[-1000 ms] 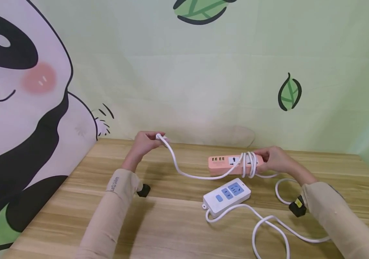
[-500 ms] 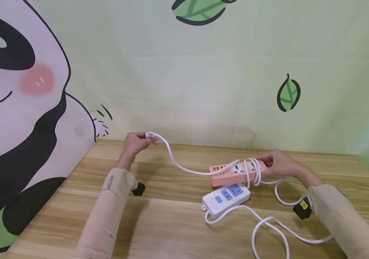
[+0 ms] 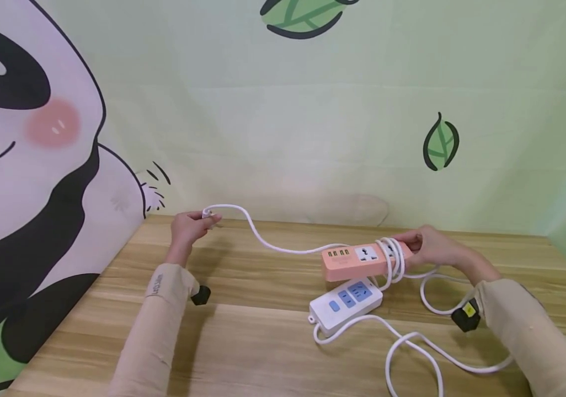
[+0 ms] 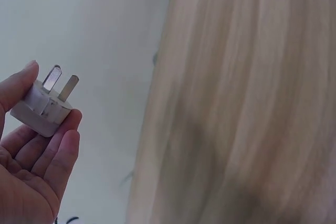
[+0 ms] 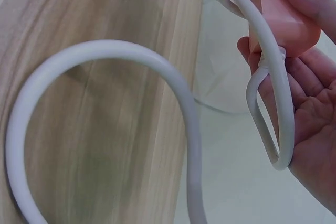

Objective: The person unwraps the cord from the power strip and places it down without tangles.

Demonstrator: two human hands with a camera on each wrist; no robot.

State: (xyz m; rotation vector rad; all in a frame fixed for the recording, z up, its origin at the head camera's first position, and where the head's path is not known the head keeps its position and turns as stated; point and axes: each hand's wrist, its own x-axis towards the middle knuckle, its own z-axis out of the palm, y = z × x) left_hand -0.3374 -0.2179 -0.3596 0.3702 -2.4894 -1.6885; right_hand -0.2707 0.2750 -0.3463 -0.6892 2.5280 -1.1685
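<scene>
My left hand [image 3: 188, 229] pinches a white plug [image 4: 41, 111] between thumb and fingers, above the far left of the table. Two flat metal prongs stick out of the plug in the left wrist view. From it a white cord [image 3: 283, 251] sags across to a pink power strip [image 3: 350, 268], where several turns wrap round the strip's right part. My right hand [image 3: 432, 247] grips the strip's right end, thumb on one side, fingers behind. In the right wrist view the cord bends in a tight loop [image 5: 283, 129] below the strip's end [image 5: 289, 24].
A white power strip [image 3: 345, 309] with blue sockets lies on the wooden table [image 3: 253, 353], just in front of the pink one. Its white cord [image 3: 414, 335] loops towards the right forearm. A panda-printed backdrop [image 3: 313, 138] stands behind the table.
My left hand has moved left and slightly down with the plug, drawing the cord out further. The pink strip has shifted a little right and nearer, and now overlaps the white strip's far edge.
</scene>
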